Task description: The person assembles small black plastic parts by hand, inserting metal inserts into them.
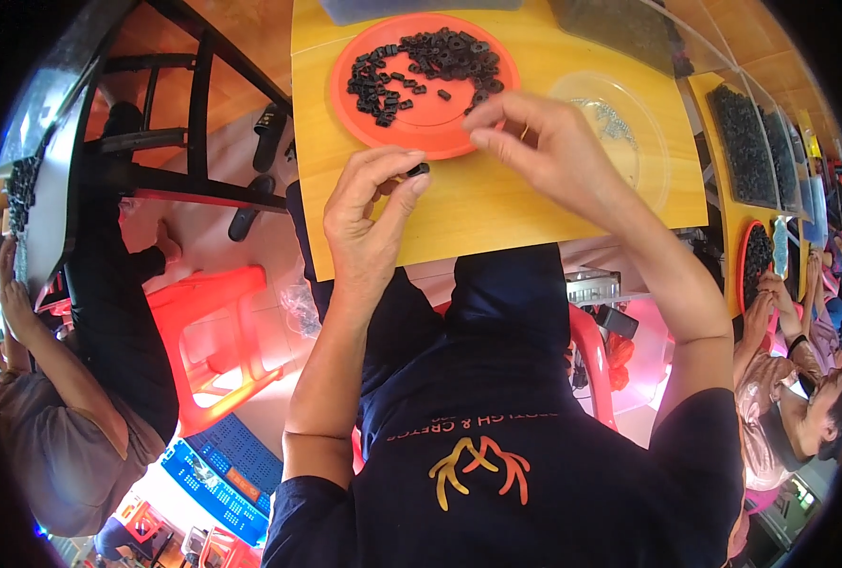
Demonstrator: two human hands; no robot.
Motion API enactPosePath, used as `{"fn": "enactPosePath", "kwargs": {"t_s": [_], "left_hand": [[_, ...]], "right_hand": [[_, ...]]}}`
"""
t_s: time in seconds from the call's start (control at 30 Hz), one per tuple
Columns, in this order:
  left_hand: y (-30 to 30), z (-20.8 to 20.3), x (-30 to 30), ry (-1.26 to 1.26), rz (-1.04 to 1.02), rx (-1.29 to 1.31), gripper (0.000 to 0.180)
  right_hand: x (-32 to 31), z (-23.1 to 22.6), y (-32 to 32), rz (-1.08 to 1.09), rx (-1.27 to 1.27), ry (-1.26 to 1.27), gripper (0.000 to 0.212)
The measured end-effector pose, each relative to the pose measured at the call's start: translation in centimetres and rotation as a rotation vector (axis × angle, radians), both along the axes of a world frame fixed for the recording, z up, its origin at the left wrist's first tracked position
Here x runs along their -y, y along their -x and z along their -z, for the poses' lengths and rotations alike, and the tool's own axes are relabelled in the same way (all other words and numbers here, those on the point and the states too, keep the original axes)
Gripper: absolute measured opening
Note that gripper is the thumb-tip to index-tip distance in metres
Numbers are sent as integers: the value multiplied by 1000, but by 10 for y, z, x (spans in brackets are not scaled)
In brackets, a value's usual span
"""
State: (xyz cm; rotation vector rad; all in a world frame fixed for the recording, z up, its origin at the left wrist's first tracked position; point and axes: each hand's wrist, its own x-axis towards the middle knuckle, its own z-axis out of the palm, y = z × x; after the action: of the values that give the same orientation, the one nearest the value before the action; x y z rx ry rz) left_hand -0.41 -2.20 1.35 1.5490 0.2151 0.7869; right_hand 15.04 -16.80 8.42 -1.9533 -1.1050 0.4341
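My left hand (369, 213) pinches a small black plastic part (419, 170) between thumb and fingertips, just off the near rim of a round red tray (369, 133). Across the tray's right edge reaches my right hand (544, 142), its thumb and forefinger drawn close together. Whether anything sits between those fingertips is too small to make out. Small black pieces (373, 90) lie scattered over the tray's left side. Ring-like black parts (454, 55) are heaped at its back and right.
Right of the tray, partly behind my right forearm, a clear shallow dish (662, 142) holds tiny shiny metal pieces (610, 123). All stand on a yellow tabletop (496, 222). A translucent bin (421, 8) is at the back. Other people work at both sides; a red stool (208, 331) stands left.
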Motion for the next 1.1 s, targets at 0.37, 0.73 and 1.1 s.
{"fn": "enactPosePath", "kwargs": {"t_s": [0.37,0.73,1.1], "left_hand": [[2,16,-1,188,62,-144,23],[2,14,-1,144,124,-188,17],[2,15,0,117,109,-224,17]], "right_hand": [[-36,6,-68,26,589,205,19],[80,-9,-102,19,526,445,16],[126,16,-76,202,622,441,13]]}}
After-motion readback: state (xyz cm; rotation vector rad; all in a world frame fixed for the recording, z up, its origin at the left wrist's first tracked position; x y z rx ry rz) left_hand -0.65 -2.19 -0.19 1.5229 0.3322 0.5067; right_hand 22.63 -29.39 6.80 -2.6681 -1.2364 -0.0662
